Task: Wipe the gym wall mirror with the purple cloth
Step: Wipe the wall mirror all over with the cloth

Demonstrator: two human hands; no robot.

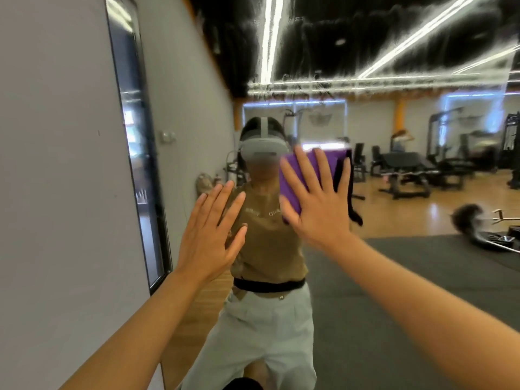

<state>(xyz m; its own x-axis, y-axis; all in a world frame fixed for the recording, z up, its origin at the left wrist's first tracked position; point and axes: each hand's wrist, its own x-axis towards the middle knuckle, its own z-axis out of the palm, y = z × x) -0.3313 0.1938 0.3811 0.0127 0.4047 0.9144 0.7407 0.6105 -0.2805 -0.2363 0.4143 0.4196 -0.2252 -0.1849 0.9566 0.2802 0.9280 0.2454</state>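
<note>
The purple cloth (pixel 306 175) lies flat against the wall mirror (pixel 394 192), folded into a rough rectangle, at about the height of the reflected person's head and just to the right of it. The right hand (pixel 318 204) presses on it with the palm, fingers straight and spread apart, so that purple shows between them and above the fingertips. The left hand (pixel 209 235) is raised lower and to the left, well apart from the cloth, its fingers also straight and slightly fanned; whether it touches the glass I cannot tell. The mirror reflects the person in a tan shirt (pixel 264 243), pale trousers and a grey headset (pixel 263 149). Behind that, blurred, stand weight benches (pixel 408 170) on a wooden floor, with a dark mat (pixel 408 277) nearer. A grey wall (pixel 56 192) with a narrow dark-framed panel (pixel 140 153) runs along the left.
</note>
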